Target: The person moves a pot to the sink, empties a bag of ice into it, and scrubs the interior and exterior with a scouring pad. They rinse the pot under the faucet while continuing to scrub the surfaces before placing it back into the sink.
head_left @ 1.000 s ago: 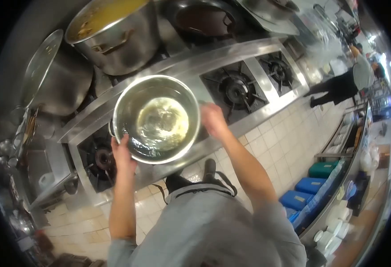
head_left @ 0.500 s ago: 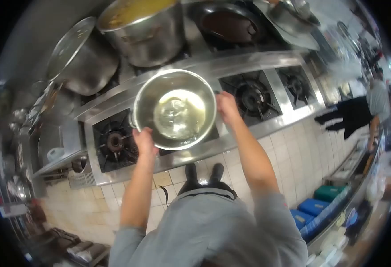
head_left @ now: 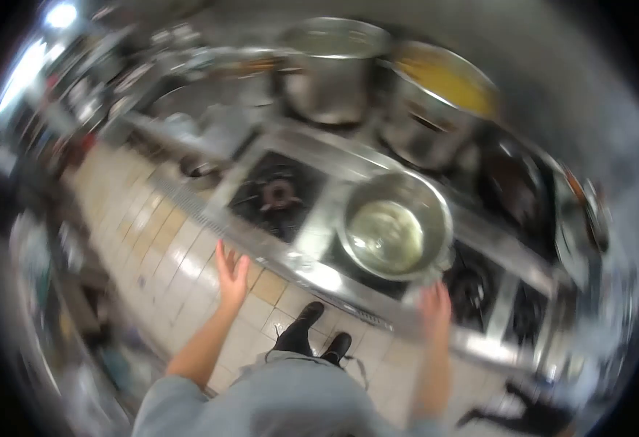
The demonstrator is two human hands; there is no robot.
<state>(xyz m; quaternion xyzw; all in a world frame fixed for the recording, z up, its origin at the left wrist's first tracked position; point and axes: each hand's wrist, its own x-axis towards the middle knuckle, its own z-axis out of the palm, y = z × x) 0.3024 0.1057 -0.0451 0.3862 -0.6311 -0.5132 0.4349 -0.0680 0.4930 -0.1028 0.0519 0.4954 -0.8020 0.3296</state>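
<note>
A metal pot (head_left: pixel 429 207) with clear, slightly yellowish liquid in it stands on the front of the stove (head_left: pixel 312 240), over a burner. My left hand (head_left: pixel 232 277) is off the pot, held out over the floor in front of the stove edge, with its fingers spread and nothing in them. My right hand (head_left: pixel 436 309) is just below the pot's right handle, blurred, its fingers stretched upward and seemingly apart from the handle.
At the back stand a tall pot (head_left: pixel 327 91) and a large pot (head_left: pixel 425 135) holding yellow contents. A dark wok (head_left: pixel 512 178) sits to their right. Bare burners (head_left: pixel 277 193) flank the front pot. Another person's dark-clothed legs (head_left: pixel 523 415) show at lower right.
Both hands gripped the pot's sides before; now they have let go and the pot rests on the stove. My left hand has moved away leftward, and the view has turned left.
</note>
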